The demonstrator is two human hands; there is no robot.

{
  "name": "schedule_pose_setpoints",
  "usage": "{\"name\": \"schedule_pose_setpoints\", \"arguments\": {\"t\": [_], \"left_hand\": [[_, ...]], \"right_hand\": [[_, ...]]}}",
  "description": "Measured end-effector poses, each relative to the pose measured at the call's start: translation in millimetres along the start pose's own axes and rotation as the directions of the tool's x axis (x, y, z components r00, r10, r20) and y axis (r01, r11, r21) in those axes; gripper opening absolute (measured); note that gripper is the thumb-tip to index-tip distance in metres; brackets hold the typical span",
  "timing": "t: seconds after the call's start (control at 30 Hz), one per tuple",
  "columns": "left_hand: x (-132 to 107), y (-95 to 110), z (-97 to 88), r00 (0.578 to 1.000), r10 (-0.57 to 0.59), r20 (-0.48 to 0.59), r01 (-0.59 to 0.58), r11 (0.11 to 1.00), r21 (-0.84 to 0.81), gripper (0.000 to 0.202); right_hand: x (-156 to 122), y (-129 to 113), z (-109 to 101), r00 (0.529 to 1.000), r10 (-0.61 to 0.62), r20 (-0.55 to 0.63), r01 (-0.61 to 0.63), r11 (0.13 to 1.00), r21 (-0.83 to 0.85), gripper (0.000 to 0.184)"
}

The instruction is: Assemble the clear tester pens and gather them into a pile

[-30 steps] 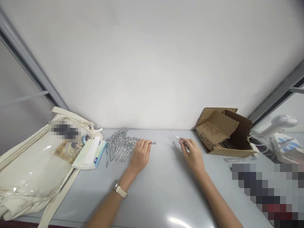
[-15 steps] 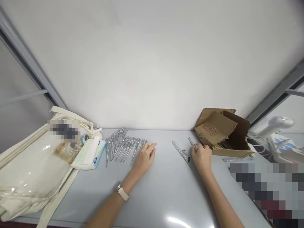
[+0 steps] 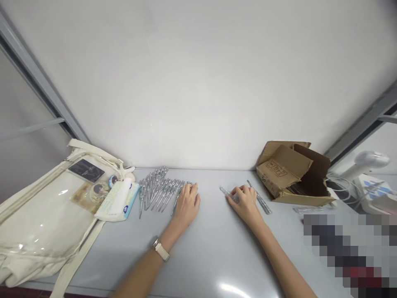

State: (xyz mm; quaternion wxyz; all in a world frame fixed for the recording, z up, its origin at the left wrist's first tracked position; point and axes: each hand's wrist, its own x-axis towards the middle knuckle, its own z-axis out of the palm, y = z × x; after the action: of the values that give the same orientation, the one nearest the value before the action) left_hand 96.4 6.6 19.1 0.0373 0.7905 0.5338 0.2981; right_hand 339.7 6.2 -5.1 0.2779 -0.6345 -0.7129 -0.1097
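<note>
Several screwdrivers (image 3: 158,190) with clear handles and thin metal shafts lie in a fanned pile left of centre; they look like voltage testers. My left hand (image 3: 187,203) rests over the right edge of this pile, fingers stretched out, and covers part of the last screwdrivers. My right hand (image 3: 247,205) is closed with bent fingers on a clear screwdriver handle (image 3: 227,191), whose far end sticks out to the left. Just right of that hand lies another clear-handled screwdriver (image 3: 263,203), its shaft pointing away from me. My right fingers hide the small parts beneath them.
An open cardboard box (image 3: 276,174) stands at the back right, beside a clear plastic bag (image 3: 313,210) and a white device (image 3: 372,188) with a cable. To the left are a tissue pack (image 3: 118,203) and a cream bag (image 3: 40,219). A wall closes off the table's back.
My right hand has moved left from the screwdriver near the box onto the clear handle; that screwdriver now lies on the table. My left hand has shifted slightly left, its fingers flatter.
</note>
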Motion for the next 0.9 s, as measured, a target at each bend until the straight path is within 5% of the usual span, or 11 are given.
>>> {"name": "schedule_pose_setpoints", "arguments": {"t": [0.6, 0.73, 0.9], "left_hand": [[4, 1, -4.4, 1.000, -0.015, -0.019, 0.016, 0.999, 0.040, 0.012], [1, 14, -14.0, 0.999, 0.037, 0.008, -0.035, 0.981, -0.192, 0.017], [-6, 28, -13.8, 0.954, 0.053, 0.295, 0.154, 0.758, -0.634, 0.028]], "right_hand": [[-3, -44, -14, 0.962, -0.132, 0.238, 0.062, 0.958, 0.278, 0.035], [-2, -54, -18, 0.968, -0.094, 0.232, -0.005, 0.920, 0.393, 0.036], [1, -64, -30, 0.973, -0.032, 0.229, -0.110, 0.805, 0.583, 0.040]]}}
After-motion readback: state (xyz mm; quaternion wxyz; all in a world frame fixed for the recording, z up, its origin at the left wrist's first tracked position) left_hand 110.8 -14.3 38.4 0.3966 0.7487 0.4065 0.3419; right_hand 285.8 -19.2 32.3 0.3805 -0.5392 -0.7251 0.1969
